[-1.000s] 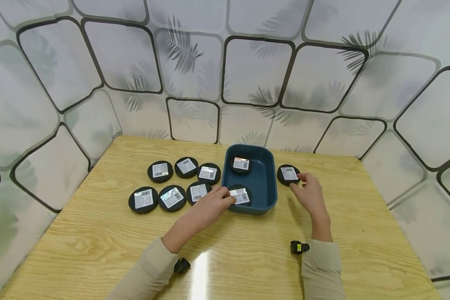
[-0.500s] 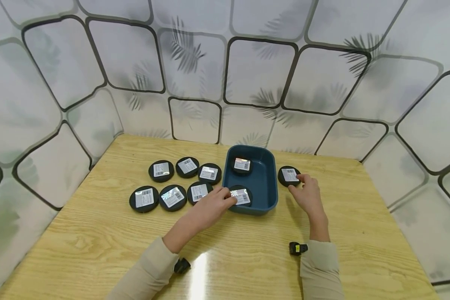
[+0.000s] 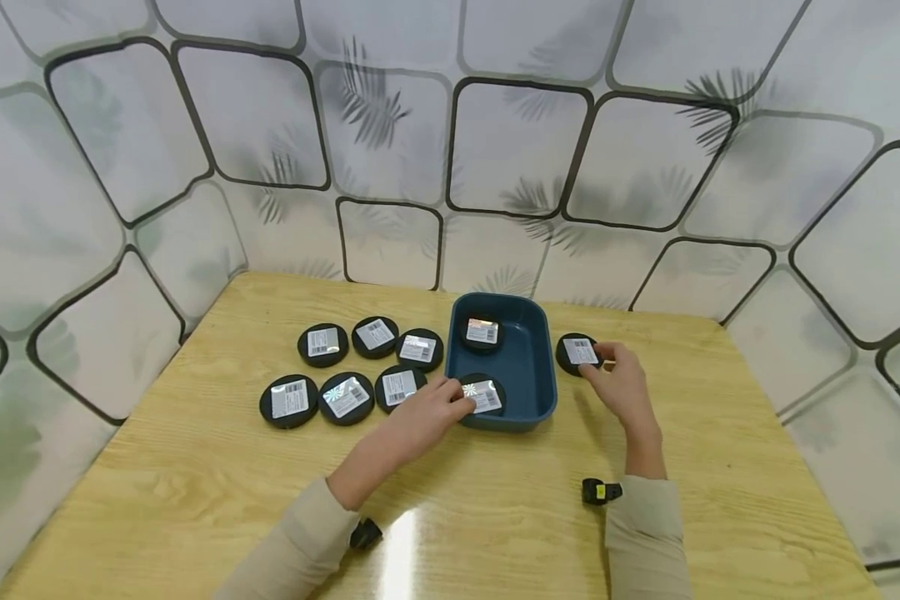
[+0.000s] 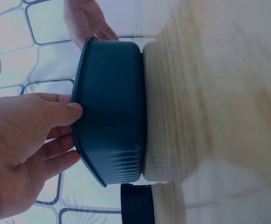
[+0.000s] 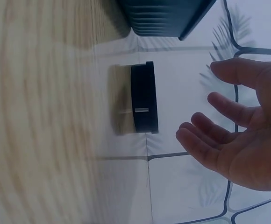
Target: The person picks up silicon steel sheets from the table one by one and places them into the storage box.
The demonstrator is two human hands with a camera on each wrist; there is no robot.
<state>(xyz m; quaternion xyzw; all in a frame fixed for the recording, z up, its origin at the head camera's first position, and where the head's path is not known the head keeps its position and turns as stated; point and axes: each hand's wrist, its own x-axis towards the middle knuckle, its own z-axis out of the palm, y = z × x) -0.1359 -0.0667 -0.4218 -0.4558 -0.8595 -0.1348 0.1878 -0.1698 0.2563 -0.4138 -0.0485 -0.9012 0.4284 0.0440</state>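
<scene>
At the left of the yellow wood-grain table (image 3: 180, 492) lie six flat, round black discs (image 3: 288, 402) with white barcode labels facing up, three in a back row and three in front. The front row's rightmost disc (image 3: 400, 387) is just beside the left hand (image 3: 420, 419), which comes from a beige sleeve (image 3: 292, 542) with a small black device (image 3: 365, 533) at its cuff.

That hand pinches the rim of a dark blue, smooth, rounded rectangular bin (image 3: 528, 358): its thumb lies on the outer side, the other fingers bent over the wall behind it. Inside, along the bin's left side, sit two more labelled discs, one at the back (image 3: 482, 332) and one at the front (image 3: 486, 396), near those fingertips.

Right of the bin, well clear of its wall, a single labelled black disc (image 3: 578, 353) lies flat on the table. The right hand (image 3: 621, 385) hovers at its right edge, thumb and fingers spread apart, with a gap between them and the disc in the right wrist view. A second black device (image 3: 600, 492) sits by the other beige sleeve (image 3: 643, 533).
</scene>
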